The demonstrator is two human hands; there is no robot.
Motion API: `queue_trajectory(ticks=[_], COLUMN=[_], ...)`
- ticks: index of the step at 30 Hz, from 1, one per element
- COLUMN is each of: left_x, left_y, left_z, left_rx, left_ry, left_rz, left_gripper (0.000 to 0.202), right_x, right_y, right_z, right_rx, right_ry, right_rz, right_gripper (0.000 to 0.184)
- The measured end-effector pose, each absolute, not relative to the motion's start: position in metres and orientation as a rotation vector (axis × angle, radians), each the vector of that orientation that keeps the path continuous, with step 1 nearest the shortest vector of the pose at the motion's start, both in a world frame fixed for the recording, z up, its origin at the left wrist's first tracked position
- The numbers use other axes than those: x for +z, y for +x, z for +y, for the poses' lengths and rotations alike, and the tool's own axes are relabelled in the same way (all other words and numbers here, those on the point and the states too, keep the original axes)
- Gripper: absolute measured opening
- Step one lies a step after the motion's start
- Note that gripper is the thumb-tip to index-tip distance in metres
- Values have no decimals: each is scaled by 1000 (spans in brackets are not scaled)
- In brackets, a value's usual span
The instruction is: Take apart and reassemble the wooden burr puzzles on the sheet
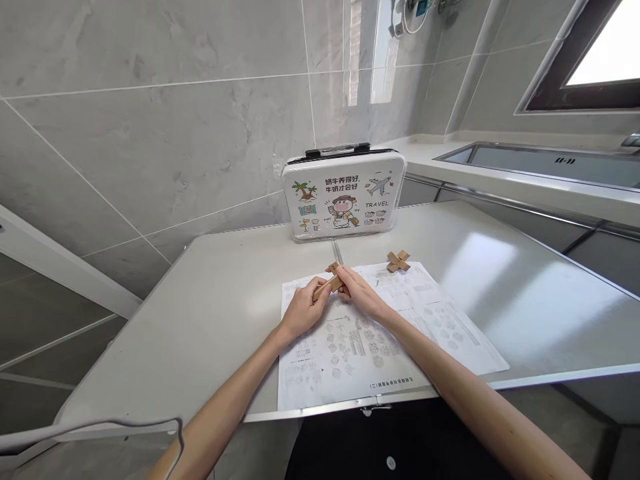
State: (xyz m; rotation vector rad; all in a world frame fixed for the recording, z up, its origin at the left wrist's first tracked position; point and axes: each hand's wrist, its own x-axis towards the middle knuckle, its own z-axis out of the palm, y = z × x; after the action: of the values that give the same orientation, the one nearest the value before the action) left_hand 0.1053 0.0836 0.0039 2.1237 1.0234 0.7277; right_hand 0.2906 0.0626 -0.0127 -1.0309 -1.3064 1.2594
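Observation:
Both hands meet over a printed instruction sheet [345,387] spread on the table. Between them are light-brown wooden puzzle pieces [330,287]. My left hand [304,308] is closed around the lower left end of a wooden piece. My right hand [361,292] pinches the upper right end with thumb and fingers. How the pieces join is partly hidden by the fingers. Beyond my right hand, a cross-shaped wooden puzzle [399,261] rests on the sheet's far edge, touched by neither hand.
A white cartoon-printed case [345,200] stands upright at the back of the folding table [235,287], near the tiled wall. To the right is a counter with a sink [545,168]. A pale cable [100,423] crosses the lower left.

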Motion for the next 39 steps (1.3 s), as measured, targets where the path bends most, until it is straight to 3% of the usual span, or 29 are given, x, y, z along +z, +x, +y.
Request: queue_trajectory(ticks=[12, 39], left_x=[5, -3], left_y=[108, 109], left_z=[80, 79], left_rx=[724, 782], left_ry=[2095, 2170], left_rz=[1051, 1166], left_gripper=[35, 27], right_x=[-20, -20], right_y=[288, 283], right_z=[57, 49], right_rx=[744, 734], right_ry=[-1279, -1223], right_rz=[-1598, -1809], right_gripper=[35, 55])
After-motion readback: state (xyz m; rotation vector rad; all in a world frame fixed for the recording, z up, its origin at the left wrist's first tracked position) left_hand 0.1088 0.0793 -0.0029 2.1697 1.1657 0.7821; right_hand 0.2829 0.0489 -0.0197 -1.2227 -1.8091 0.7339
